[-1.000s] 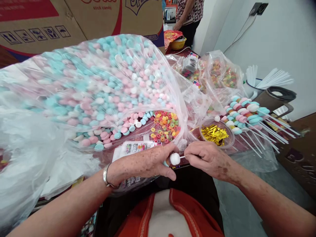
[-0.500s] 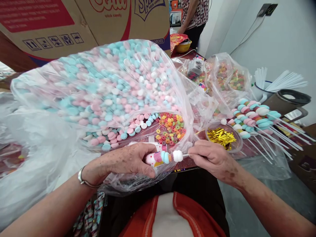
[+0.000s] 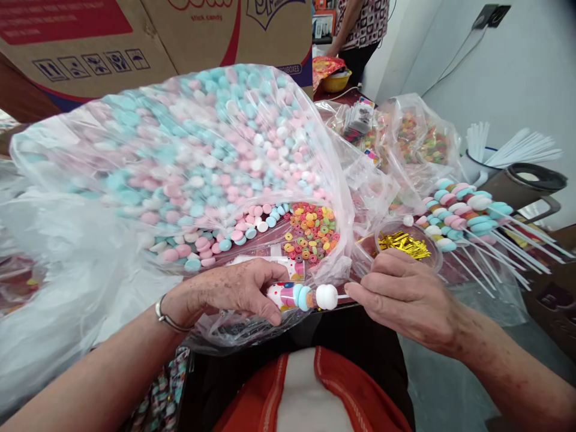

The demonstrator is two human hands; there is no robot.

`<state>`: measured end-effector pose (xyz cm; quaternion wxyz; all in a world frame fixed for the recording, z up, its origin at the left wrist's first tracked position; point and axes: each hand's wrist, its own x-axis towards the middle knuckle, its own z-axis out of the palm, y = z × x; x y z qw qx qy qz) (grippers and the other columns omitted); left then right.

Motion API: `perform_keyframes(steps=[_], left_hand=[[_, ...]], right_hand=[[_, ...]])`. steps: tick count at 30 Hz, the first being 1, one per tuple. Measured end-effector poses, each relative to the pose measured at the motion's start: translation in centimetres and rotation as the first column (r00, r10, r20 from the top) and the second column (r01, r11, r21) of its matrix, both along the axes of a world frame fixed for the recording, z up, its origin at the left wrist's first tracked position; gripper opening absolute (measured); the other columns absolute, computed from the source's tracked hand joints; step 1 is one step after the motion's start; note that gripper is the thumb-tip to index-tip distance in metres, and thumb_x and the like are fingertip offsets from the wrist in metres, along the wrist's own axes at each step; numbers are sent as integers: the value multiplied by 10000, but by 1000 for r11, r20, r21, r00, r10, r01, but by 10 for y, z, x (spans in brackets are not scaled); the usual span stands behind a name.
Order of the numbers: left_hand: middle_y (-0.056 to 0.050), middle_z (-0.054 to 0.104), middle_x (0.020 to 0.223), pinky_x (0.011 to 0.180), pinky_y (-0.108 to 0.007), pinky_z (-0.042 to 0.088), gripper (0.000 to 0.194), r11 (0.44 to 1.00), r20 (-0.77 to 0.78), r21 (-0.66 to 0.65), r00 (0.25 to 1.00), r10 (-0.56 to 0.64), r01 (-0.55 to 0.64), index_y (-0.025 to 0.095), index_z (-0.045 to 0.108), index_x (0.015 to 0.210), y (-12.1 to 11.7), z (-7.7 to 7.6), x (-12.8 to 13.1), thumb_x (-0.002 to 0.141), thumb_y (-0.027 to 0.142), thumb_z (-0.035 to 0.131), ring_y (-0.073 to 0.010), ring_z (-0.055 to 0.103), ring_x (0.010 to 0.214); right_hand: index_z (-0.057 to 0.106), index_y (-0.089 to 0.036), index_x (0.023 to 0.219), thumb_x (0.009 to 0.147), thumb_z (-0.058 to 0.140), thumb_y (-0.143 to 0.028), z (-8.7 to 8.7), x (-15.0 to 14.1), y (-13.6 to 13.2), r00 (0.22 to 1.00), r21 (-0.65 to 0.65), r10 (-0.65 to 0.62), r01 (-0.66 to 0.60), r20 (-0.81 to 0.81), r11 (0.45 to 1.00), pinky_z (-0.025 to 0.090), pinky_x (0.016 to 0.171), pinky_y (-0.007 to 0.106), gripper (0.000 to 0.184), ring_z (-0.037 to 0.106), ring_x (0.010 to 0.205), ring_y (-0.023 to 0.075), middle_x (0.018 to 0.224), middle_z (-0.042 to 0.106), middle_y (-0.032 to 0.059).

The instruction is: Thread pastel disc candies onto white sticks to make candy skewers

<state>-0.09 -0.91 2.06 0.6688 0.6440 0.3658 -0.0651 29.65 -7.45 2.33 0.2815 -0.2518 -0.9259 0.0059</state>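
My left hand (image 3: 229, 290) is closed around the far end of a candy skewer (image 3: 310, 296) strung with a white, a blue and pink sweets. My right hand (image 3: 400, 295) pinches the skewer's thin white stick close to the white sweet. Both hands hover at the table's near edge, over crumpled clear plastic. Just behind them a large clear bag (image 3: 180, 156) holds several pink, blue and white sweets, with a heap of coloured ring sweets (image 3: 311, 231) at its mouth. A round clear tub of gold twist ties (image 3: 404, 243) sits right behind my right hand.
Several finished candy skewers (image 3: 463, 213) lie stacked at the right. White sticks (image 3: 513, 147) stand in a cup at the far right beside a dark round container (image 3: 526, 177). Cardboard boxes (image 3: 157, 30) rise behind the bag. Another person (image 3: 357, 27) stands at the back.
My left hand slid leftward along the skewer, uncovering the blue and pink sweets behind the white one. My right hand has shifted slightly right and kept its pinch on the stick.
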Motion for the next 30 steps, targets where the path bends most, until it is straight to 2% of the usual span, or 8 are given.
perform_keyframes(steps=[4,7,9,12,15,20,24,30], left_hand=[[51,545,763,573,-206,370,410,959,-19,277,998,-52,55,179,604,897,-1,3,2,701,486,792,-127,473,684],[48,562,768,609,-223,357,305,838,-170,520,982,-86,163,190,613,908,-8,9,7,756,407,765,-146,489,713],[38,601,821,635,-236,365,284,785,-239,579,966,-95,220,208,614,958,-13,10,10,778,379,751,-163,528,746],[13,644,920,680,-254,388,309,752,-277,601,953,-124,272,229,605,1038,-18,6,14,801,383,730,-194,580,812],[-2,652,901,680,-262,390,358,744,-300,589,940,-160,315,220,614,1054,-17,5,16,773,391,756,-211,590,811],[30,645,847,637,-240,376,406,811,-282,475,932,-227,341,231,643,1025,-11,13,23,693,380,823,-195,587,757],[37,649,834,641,-237,375,406,853,-185,423,951,-249,306,227,640,1022,-8,10,28,715,439,800,-189,583,757],[25,630,845,634,-250,369,398,839,-223,427,938,-264,337,211,582,1012,-11,0,34,729,394,794,-192,572,756]], right_hand=[[643,-152,854,922,507,-104,4,-8,0,999,-71,-52,52,5,996,356,649,331,159,454,677,166,678,584,24],[619,-161,755,930,468,-126,4,-13,-1,994,-193,-110,109,7,975,330,638,311,234,445,653,152,662,561,13],[607,-160,723,935,451,-136,1,-17,-1,989,-310,-148,142,4,940,326,637,297,264,453,646,141,658,563,8],[595,-162,686,927,433,-140,-4,-21,1,984,-504,-174,168,35,847,317,607,273,291,467,615,120,646,570,-2],[581,-167,655,899,441,-143,-5,-19,6,986,-599,-157,154,47,786,305,591,261,283,473,601,110,642,577,-11],[577,-172,648,877,446,-128,-4,-12,13,992,-626,-127,114,24,772,316,603,251,267,468,603,103,651,582,-20],[555,-170,634,874,446,-133,-9,-22,11,993,-589,-120,105,13,801,303,603,257,266,451,608,110,626,548,-16],[504,-170,609,873,446,-152,-18,-34,8,982,-654,-182,174,56,737,294,601,253,271,435,599,105,616,517,-23]])
